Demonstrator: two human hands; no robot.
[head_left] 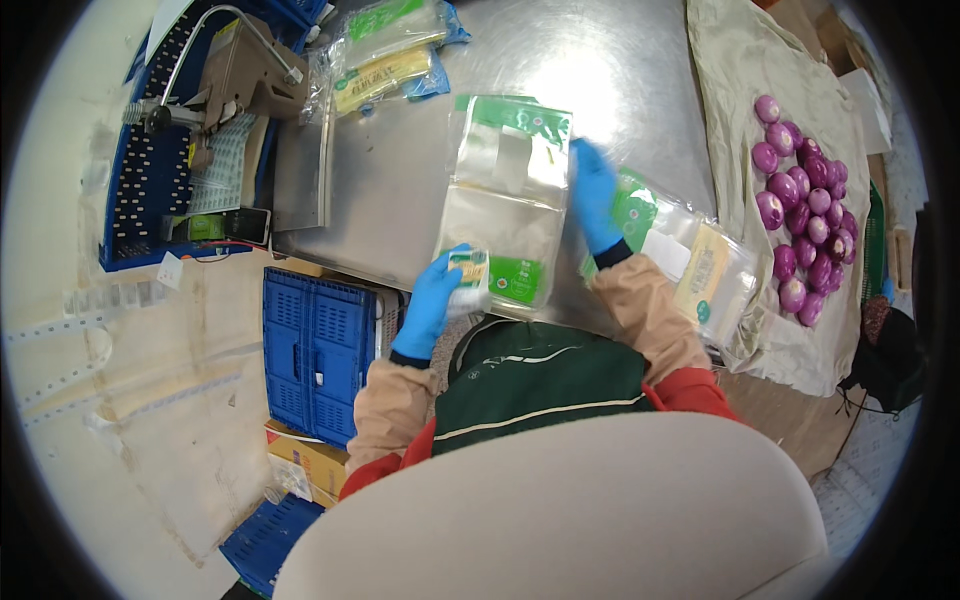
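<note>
Head view, clock read from picture centre. Clear bags with green-printed ends (503, 215) lay on the metal counter (370, 190) between 12 and 1 o'clock. Gloved left hand (430, 305), at 9 o'clock, gripped a small label bundle (470, 277) over the bags' near end. Gloved right hand (597, 198), between 1 and 2 o'clock, was beside their right edge; whether its fingers gripped could not be told. Labelled bags (703, 270) lay near 3 o'clock; farther out, purple onions (806, 215) on cloth (735, 130).
</note>
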